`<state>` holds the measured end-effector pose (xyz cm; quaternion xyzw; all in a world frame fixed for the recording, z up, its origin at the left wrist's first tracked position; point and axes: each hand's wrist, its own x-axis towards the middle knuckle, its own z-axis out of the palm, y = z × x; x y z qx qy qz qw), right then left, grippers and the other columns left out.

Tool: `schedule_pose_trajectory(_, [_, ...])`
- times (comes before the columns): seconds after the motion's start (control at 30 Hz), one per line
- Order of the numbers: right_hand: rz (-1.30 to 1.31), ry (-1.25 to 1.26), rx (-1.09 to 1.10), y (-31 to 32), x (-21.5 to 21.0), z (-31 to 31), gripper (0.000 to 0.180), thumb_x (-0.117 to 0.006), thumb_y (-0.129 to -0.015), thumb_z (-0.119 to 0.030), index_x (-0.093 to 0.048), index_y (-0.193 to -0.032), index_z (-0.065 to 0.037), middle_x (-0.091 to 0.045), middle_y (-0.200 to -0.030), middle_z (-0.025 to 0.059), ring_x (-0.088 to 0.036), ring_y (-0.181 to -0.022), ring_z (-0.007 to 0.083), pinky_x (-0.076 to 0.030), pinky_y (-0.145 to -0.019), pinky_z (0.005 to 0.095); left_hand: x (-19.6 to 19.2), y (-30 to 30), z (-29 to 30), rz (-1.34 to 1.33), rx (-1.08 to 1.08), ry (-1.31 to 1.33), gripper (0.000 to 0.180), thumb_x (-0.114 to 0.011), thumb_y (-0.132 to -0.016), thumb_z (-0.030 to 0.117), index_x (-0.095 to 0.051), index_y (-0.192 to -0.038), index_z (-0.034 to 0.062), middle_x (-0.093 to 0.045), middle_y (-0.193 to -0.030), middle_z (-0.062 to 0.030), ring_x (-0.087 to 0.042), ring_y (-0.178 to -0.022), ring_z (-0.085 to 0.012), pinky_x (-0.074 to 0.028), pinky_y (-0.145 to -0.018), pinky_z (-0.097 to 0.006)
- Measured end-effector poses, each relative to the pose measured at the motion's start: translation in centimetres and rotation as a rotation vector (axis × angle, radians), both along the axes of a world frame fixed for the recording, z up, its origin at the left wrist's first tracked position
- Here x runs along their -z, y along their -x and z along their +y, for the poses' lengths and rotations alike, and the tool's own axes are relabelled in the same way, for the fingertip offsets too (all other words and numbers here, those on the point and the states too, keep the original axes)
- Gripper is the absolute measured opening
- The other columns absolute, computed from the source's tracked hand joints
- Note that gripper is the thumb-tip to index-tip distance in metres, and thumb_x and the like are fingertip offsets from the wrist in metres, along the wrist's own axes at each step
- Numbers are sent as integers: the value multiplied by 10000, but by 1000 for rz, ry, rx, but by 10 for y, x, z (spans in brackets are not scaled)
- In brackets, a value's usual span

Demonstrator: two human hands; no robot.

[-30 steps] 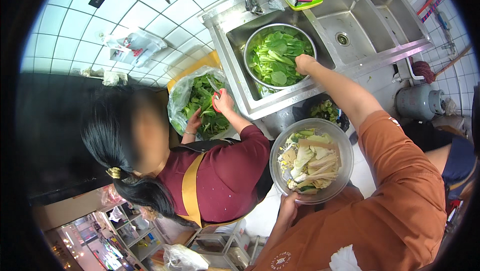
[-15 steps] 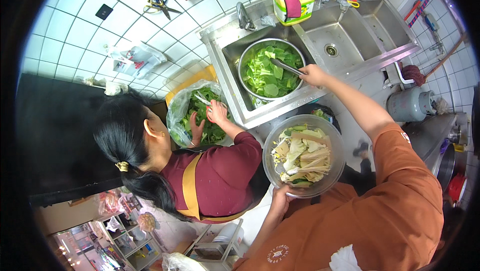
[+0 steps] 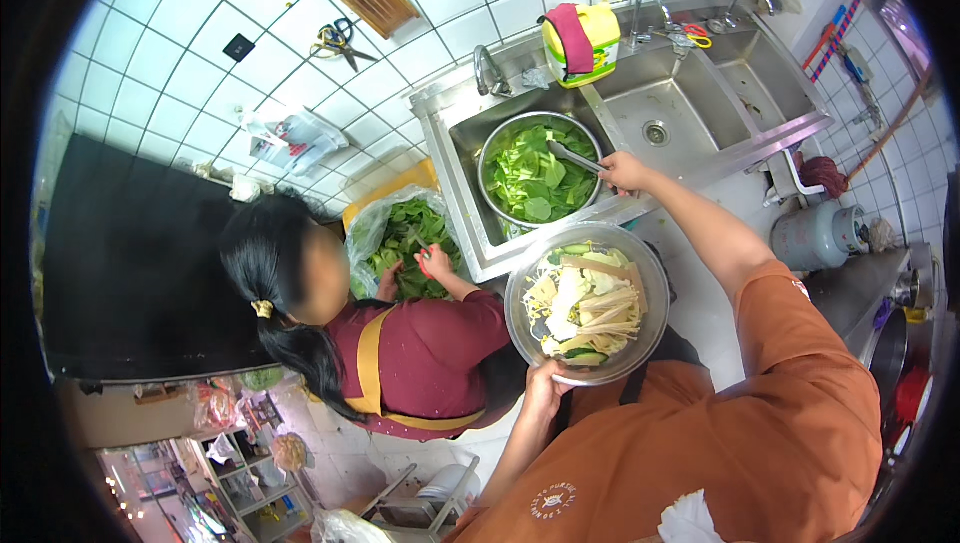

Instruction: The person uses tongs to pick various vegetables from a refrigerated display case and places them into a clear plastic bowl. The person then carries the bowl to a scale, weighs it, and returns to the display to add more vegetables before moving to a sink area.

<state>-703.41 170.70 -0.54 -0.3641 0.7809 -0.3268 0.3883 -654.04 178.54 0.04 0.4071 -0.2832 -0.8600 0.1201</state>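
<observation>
My left hand (image 3: 544, 389) grips the near rim of a clear round bowl (image 3: 655, 328). In the bowl lie enoki mushrooms (image 3: 603, 325), pale cabbage leaves, bean sprouts and green slices. My right hand (image 3: 625, 172) is closed around the handle end of metal tongs (image 3: 574, 156). The tips of the tongs reach into leafy greens (image 3: 540, 183) inside a round steel basin (image 3: 488, 183), which stands in the left sink compartment. Whether the tips pinch a leaf I cannot tell.
At my left a co-worker in a maroon top (image 3: 430, 353) holds red-handled scissors (image 3: 425, 261) over a plastic bag of greens (image 3: 412, 233). A yellow jug with a red cloth (image 3: 580, 43) stands behind the sink (image 3: 700, 108). A gas cylinder (image 3: 805, 236) is at the right.
The bowl has shifted left, closer to the sink's front edge. The co-worker's head has turned toward me. My right hand still holds the tongs over the basin, and the whole view has shifted slightly.
</observation>
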Motion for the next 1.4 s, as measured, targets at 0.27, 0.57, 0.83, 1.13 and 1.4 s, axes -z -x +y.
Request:
schedule_pose_trajectory(0.27, [-81,73,43,33,68,-11,266,-677,-982,-162,-712,-1176,17,-684,-738,81,-602,-458,159,-500,-424,339,10,23,57,-96,-232,12,599,-551,-805,119,-489,-1363,-91,-697,-1182,-244,-759,-989,-359,-669,-823,-400])
schedule_pose_trajectory(0.57, [-111,-91,-109,49,78,-25,199,-666,-939,-146,-731,-928,42,-715,-704,106,-673,-485,200,-560,-492,380,3,58,94,-178,-383,-120,487,-543,-829,87,-520,-1270,-117,-668,-1215,-255,-741,-1033,-383,-659,-883,-452])
schedule_pose_trajectory(0.83, [61,-237,-127,9,108,-96,239,-602,-885,-105,-725,-777,69,-744,-737,196,-744,-584,273,-615,-640,399,8,47,126,-132,-477,-132,622,-532,-811,41,-416,-1404,-106,-624,-1237,-267,-720,-1047,-482,-641,-903,-517])
schedule_pose_trajectory(1.13, [216,-232,-232,3,123,-111,235,-585,-889,-61,-738,-877,117,-751,-776,226,-768,-669,296,-624,-688,415,8,42,142,-230,-601,-126,500,-555,-819,60,-532,-1302,-69,-659,-1152,-204,-735,-1003,-356,-664,-856,-475])
schedule_pose_trajectory(1.4, [46,-57,-182,17,87,-38,238,-642,-952,-115,-739,-1074,64,-706,-664,159,-693,-492,230,-582,-523,394,-12,31,139,-166,-568,-49,611,-561,-801,76,-509,-1391,-72,-654,-1260,-202,-717,-1069,-323,-666,-840,-446])
